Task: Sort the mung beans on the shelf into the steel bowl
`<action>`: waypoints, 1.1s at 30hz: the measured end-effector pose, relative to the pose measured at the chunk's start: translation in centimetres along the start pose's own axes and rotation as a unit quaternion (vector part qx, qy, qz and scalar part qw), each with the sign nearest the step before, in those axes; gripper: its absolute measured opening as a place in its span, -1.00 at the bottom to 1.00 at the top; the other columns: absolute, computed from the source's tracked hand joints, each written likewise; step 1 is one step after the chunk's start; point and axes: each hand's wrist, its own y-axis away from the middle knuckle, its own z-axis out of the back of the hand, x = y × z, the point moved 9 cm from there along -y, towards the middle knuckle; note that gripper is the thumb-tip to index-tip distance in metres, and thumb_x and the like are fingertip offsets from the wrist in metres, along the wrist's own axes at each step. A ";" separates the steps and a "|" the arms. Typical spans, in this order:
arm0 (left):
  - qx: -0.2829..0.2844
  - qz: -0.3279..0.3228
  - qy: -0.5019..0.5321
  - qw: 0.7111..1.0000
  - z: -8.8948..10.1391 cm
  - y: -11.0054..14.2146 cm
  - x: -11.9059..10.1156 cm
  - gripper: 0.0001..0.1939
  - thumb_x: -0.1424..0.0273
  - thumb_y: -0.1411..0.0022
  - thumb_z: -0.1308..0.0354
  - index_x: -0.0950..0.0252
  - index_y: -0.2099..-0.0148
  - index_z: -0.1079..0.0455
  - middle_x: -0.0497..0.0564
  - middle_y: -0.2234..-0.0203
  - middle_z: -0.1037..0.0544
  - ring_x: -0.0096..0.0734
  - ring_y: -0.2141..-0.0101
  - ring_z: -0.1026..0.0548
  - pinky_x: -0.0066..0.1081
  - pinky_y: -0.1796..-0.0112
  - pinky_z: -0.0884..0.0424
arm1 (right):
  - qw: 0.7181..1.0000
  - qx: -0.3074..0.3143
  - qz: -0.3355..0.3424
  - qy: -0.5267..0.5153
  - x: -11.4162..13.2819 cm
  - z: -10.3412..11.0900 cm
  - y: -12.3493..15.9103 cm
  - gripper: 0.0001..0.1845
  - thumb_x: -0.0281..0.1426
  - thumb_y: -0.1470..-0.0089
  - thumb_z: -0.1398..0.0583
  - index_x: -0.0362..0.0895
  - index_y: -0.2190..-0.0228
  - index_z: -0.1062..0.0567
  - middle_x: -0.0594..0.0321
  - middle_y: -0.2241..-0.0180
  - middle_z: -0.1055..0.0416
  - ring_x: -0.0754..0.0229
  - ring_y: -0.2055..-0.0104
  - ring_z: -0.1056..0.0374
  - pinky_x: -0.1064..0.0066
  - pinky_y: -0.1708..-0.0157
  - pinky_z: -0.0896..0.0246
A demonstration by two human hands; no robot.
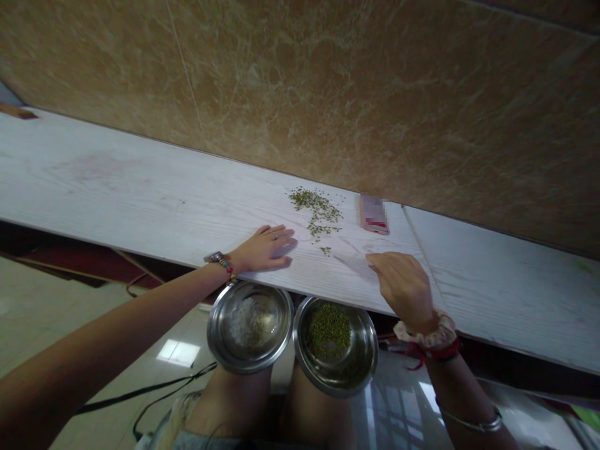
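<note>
My left hand (268, 250) lies palm down on the white wood-grain tabletop (154, 200), fingers stretched out, just left of scattered mung beans (316, 209). My right hand (403, 284) is over the table to the right of the beans, its fingers curled together; whatever they may hold is hidden. Below the table edge, a metal bowl (215, 350) with whitish contents rests over my left leg. Beside it, a second metal bowl (363, 369) holds more mung beans and rests over my right leg.
A phone (374, 214) lies near the wall, right of the beans. The brown marbled wall (300, 94) closes off the table's far side. A brown wooden piece (17, 112) is at the far left. Dark cables (154, 390) hang above the tiled floor (94, 344).
</note>
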 end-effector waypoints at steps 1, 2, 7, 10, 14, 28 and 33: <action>0.000 0.000 -0.001 1.000 0.0 0.0 0.0 -0.53 0.15 -0.26 0.01 0.23 -0.15 -0.19 0.07 -0.22 -0.16 -0.15 -0.21 -0.08 -0.10 -0.14 0.01 | 1.000 0.000 -0.006 0.005 -0.1 0.2 0.2 -0.78 -0.61 -0.07 -0.09 -0.17 0.27 -0.45 0.19 0.38 -0.52 0.21 0.29 -0.39 0.37 0.24 -0.19; 0.000 0.001 -0.001 1.000 0.0 0.0 0.0 -0.53 0.14 -0.26 0.01 0.23 -0.15 -0.19 0.06 -0.22 -0.16 -0.15 -0.21 -0.08 -0.10 -0.14 0.01 | 1.000 0.001 -0.009 0.011 -0.2 0.5 0.5 -0.79 -0.61 -0.07 -0.10 -0.17 0.26 -0.45 0.19 0.37 -0.52 0.21 0.28 -0.39 0.36 0.22 -0.19; 0.002 0.001 -0.002 1.000 0.0 -0.1 0.0 -0.54 0.14 -0.27 0.01 0.21 -0.15 -0.19 0.05 -0.22 -0.16 -0.16 -0.20 -0.09 -0.10 -0.14 0.00 | 0.998 0.030 -0.030 0.054 -0.4 1.4 1.7 -0.80 -0.58 -0.10 -0.08 -0.20 0.25 -0.45 0.16 0.37 -0.52 0.19 0.29 -0.37 0.36 0.24 -0.18; 0.004 0.002 -0.005 1.000 -0.1 -0.1 0.0 -0.53 0.15 -0.27 0.01 0.22 -0.15 -0.19 0.06 -0.22 -0.16 -0.15 -0.20 -0.09 -0.11 -0.14 0.00 | 0.993 0.053 -0.054 0.096 -0.7 1.6 2.2 -0.82 -0.56 -0.11 -0.08 -0.24 0.26 -0.45 0.13 0.39 -0.51 0.18 0.33 -0.36 0.35 0.31 -0.17; 0.005 0.004 -0.011 1.000 -0.1 -0.1 0.1 -0.53 0.15 -0.26 0.01 0.23 -0.16 -0.19 0.07 -0.22 -0.16 -0.15 -0.20 -0.09 -0.11 -0.14 -0.01 | 0.990 0.070 -0.066 0.105 -0.1 1.4 2.3 -0.81 -0.55 -0.14 -0.05 -0.21 0.28 -0.46 0.16 0.42 -0.50 0.20 0.37 -0.34 0.36 0.34 -0.14; 0.006 0.009 -0.012 1.000 -0.1 0.0 0.2 -0.51 0.14 -0.27 0.04 0.24 -0.17 -0.19 0.07 -0.22 -0.17 -0.17 -0.20 -0.10 -0.13 -0.14 0.00 | 0.998 0.040 -0.052 -0.001 3.0 0.7 0.0 -0.75 -0.61 -0.09 -0.04 -0.21 0.25 -0.46 0.16 0.38 -0.50 0.20 0.32 -0.34 0.37 0.29 -0.15; -0.006 0.000 -0.006 1.000 0.0 0.0 0.2 -0.53 0.14 -0.27 0.04 0.23 -0.15 -0.19 0.07 -0.21 -0.18 -0.16 -0.19 -0.11 -0.11 -0.14 -0.01 | 0.996 0.035 -0.037 -0.070 2.2 -0.3 -0.4 -0.75 -0.58 -0.12 -0.04 -0.14 0.27 -0.47 0.20 0.35 -0.52 0.21 0.26 -0.37 0.35 0.23 -0.19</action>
